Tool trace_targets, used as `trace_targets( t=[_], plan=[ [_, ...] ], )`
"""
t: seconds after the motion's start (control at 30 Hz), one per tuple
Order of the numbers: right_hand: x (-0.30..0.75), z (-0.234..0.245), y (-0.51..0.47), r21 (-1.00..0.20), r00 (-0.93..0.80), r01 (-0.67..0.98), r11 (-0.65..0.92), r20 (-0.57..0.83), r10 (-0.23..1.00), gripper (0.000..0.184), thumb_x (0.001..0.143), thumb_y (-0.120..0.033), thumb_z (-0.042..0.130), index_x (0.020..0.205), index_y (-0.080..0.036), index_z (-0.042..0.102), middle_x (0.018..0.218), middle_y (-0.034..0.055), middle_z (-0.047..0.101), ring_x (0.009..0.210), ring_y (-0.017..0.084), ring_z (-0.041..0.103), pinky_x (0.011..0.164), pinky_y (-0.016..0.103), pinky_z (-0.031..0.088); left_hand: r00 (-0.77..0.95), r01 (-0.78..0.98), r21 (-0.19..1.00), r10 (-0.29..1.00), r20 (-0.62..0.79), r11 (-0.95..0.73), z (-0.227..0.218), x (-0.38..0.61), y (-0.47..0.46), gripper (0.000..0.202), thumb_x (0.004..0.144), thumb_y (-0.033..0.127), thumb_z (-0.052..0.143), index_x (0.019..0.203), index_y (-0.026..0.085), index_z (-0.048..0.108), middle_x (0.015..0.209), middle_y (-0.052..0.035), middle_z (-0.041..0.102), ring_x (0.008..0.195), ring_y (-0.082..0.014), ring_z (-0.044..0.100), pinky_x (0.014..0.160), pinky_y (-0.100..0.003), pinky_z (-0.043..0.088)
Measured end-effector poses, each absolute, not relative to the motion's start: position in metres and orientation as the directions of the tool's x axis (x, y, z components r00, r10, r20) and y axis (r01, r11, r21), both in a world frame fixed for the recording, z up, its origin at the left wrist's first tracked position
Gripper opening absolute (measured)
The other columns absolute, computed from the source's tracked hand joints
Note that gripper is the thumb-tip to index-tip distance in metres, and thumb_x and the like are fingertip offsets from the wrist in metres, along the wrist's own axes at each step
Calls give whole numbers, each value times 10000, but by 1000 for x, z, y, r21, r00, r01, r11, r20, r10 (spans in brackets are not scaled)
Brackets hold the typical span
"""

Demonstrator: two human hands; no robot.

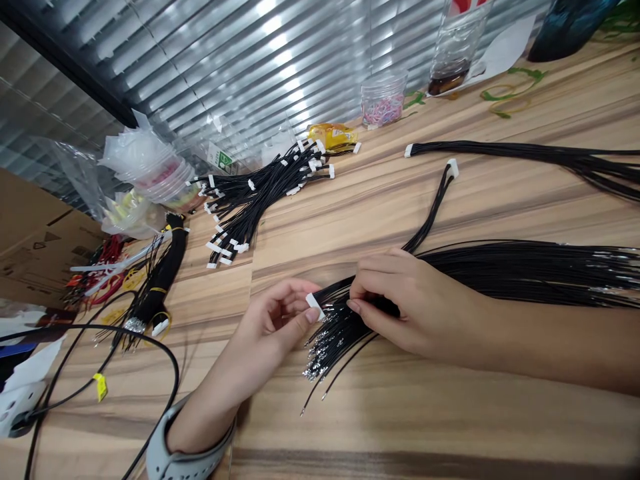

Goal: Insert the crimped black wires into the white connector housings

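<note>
Between the thumb and fingers of my left hand (280, 320) is a white connector (315, 306) with black wires running from it toward the right. My right hand (400, 300) is closed, thumb and forefinger pinched at the wires just right of the connector; what exactly lies in the pinch is too small to tell. Beneath the right hand spreads a thick bundle of black wires (490, 263) with silvery crimped ends (320, 353) fanned out below the connector. A short wired connector (452, 169) sticks out beyond the right hand, its lower wires hidden by it.
A pile of finished-looking black cables (265, 197) with white connectors lies at the back. Longer cables (500, 152) lie at back right. Left are a tied wire bundle (159, 280), stacked plastic tubs (150, 167) and a looping black cord (170, 353). A jar (384, 100) stands behind.
</note>
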State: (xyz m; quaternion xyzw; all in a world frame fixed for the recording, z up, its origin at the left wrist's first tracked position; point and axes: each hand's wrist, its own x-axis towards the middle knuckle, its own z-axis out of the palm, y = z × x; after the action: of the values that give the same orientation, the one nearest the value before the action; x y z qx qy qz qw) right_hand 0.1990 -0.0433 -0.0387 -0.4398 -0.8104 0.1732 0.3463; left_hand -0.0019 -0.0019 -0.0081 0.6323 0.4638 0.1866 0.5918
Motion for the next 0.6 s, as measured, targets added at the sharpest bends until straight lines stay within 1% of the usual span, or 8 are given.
trace_targets(
  t=[0.2,0.43,0.6],
  plan=[
    [199,-39,-43,-571,-387,602,558,403,830,155,847,-170,432,741,-148,543,743,22,558,680,132,467,689,289,310,477,362,916,811,-339,170,-8,0,-3,174,766,221,640,935,189,613,709,14,573,652,-87,505,593,-186,403],
    [199,-37,-43,-567,-375,608,556,412,830,155,831,-150,450,715,-141,552,727,27,564,656,125,472,666,279,315,488,351,915,796,-358,197,-8,0,-1,151,771,215,644,919,195,618,750,6,609,722,-90,548,667,-179,429],
    [199,-37,-42,-569,-367,600,562,429,826,155,836,-145,454,713,-142,549,724,25,573,650,120,478,671,275,322,489,344,913,789,-372,217,-8,1,-1,143,767,204,649,907,193,623,748,6,628,714,-85,556,657,-166,433]
  ],
)
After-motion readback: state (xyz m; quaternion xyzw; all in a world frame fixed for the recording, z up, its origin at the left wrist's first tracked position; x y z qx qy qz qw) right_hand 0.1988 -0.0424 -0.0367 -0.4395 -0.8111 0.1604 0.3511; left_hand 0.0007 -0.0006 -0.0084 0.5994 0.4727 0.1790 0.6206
